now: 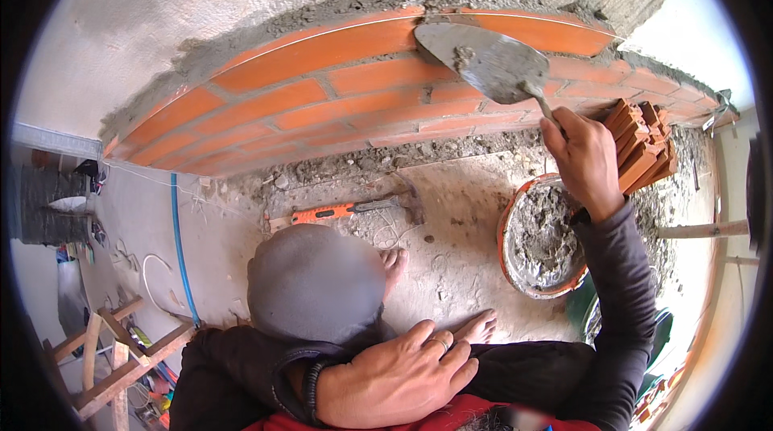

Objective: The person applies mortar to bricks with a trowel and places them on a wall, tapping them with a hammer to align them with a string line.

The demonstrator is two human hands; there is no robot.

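My right hand [581, 159] grips the handle of a pointed steel trowel [495, 69], which has mortar on its blade. The blade's tip is at the top course of the orange brick wall [322, 49], below a taut string; contact is unclear. Below that hand sits a round tub of grey mortar [539, 234]. My left hand [390, 375], a ring on one finger, lies low in front of my body with loosely bent, empty fingers. A rounded grey shape [314, 286], partly blurred, covers the floor beside it; I cannot make out what it is.
Stacked bricks [644, 149] lean by the wall at the right. An orange-handled hammer [322, 212] lies among cord and debris near bare feet [475, 326]. A blue hose [179, 246] runs down the left floor, near a wooden frame [121, 350]. A pole [700, 229] juts in at right.
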